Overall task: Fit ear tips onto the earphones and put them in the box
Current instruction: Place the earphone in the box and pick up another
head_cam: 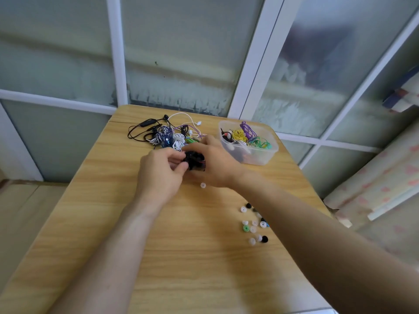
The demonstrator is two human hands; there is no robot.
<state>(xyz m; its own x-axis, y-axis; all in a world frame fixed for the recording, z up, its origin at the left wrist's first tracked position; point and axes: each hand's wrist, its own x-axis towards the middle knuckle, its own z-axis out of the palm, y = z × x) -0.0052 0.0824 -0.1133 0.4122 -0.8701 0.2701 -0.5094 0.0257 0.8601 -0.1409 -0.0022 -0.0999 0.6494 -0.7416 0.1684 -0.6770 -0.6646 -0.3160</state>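
Observation:
Both hands meet over the middle of the wooden table (158,257) around a black bundled earphone (195,160). My right hand (214,164) grips the bundle from the right, and my left hand (161,172) pinches its left end with thumb and fingers. A pile of tangled earphones (169,134) in black, white, blue and purple lies just behind the hands. The clear plastic box (267,152) at the back right holds several coiled earphones. Loose ear tips (255,224) in white, black and green lie scattered under my right forearm; one white tip (203,185) sits near my right wrist.
Frosted glass panels in white frames stand right behind the table's far edge. A patterned fabric surface lies to the right of the table. Bare wood spreads across the near half of the tabletop.

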